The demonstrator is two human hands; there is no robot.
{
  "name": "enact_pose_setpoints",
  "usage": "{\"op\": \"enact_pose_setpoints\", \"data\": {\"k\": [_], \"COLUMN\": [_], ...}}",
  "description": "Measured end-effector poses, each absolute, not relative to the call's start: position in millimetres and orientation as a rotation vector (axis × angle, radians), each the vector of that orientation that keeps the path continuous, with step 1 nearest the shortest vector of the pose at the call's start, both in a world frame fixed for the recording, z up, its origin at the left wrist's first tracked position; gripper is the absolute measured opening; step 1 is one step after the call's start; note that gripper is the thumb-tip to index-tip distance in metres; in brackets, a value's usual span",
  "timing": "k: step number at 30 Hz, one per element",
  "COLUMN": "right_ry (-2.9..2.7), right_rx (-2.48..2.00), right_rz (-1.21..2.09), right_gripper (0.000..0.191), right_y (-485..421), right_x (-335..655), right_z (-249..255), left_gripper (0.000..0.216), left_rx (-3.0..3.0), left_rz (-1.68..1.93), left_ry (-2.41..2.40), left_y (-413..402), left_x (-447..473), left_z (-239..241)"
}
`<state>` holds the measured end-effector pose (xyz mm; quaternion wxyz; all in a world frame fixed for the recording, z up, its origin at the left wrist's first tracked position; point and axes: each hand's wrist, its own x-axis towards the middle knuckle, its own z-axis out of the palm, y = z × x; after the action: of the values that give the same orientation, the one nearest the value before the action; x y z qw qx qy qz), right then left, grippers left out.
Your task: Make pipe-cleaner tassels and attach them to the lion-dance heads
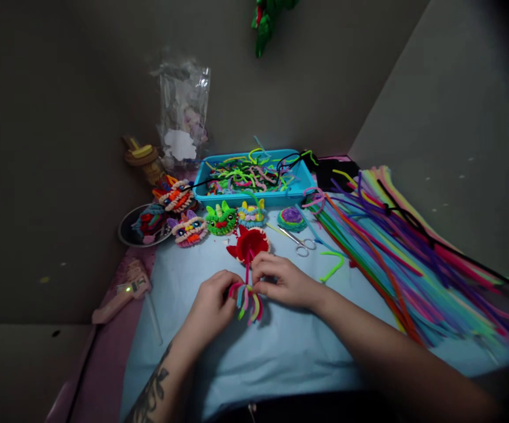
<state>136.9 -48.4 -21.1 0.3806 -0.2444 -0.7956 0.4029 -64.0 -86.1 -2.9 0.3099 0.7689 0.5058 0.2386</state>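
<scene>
A tassel of multicoloured pipe cleaner pieces (pixel 249 304) hangs by a pink stem from a red pipe cleaner head (pixel 252 242) lying on the blue cloth. My left hand (pixel 213 299) pinches the tassel's left side, its fingertips closed on the strands. From the right, my right hand (pixel 280 278) has thumb and fingers closed at the tassel's top, beside the stem. Just beyond the red piece sit finished-looking animal heads: a green one (pixel 221 220), a pink-and-purple one (pixel 189 230) and a yellow-and-blue one (pixel 251 214). Scissors (pixel 299 242) lie right of the red head.
A blue tray (pixel 254 201) of pipe cleaner scraps stands at the back. Long pipe cleaners (pixel 395 258) cover the right side. A pink glue gun (pixel 126 294), a round bowl (pixel 124 232) and a lidded cup (pixel 144 161) are on the left. Walls close in the table.
</scene>
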Motion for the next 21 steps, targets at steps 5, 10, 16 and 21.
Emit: {"op": "enact_pose_setpoints", "data": {"k": [5, 10, 16, 21], "right_ry": [-2.02, -2.03, -2.037, -2.074], "right_rx": [-0.64, -0.584, -0.582, -0.615], "right_rz": [1.022, 1.032, 1.041, 1.022], "right_gripper": [0.009, 0.007, 0.004, 0.007], "right_y": [-48, -48, -49, -50], "right_x": [137, 137, 136, 137], "right_z": [-23, -20, -19, -18], "left_gripper": [0.016, 0.013, 0.013, 0.018], "left_rx": [1.92, 1.916, 1.944, 1.822], "left_rz": [0.647, 0.756, 0.849, 0.742], "left_ry": [1.32, 1.357, 1.452, 1.447], "left_y": [-83, -82, -82, -80], "left_x": [-65, -61, -58, -56], "left_z": [-6, -13, -18, -18]}}
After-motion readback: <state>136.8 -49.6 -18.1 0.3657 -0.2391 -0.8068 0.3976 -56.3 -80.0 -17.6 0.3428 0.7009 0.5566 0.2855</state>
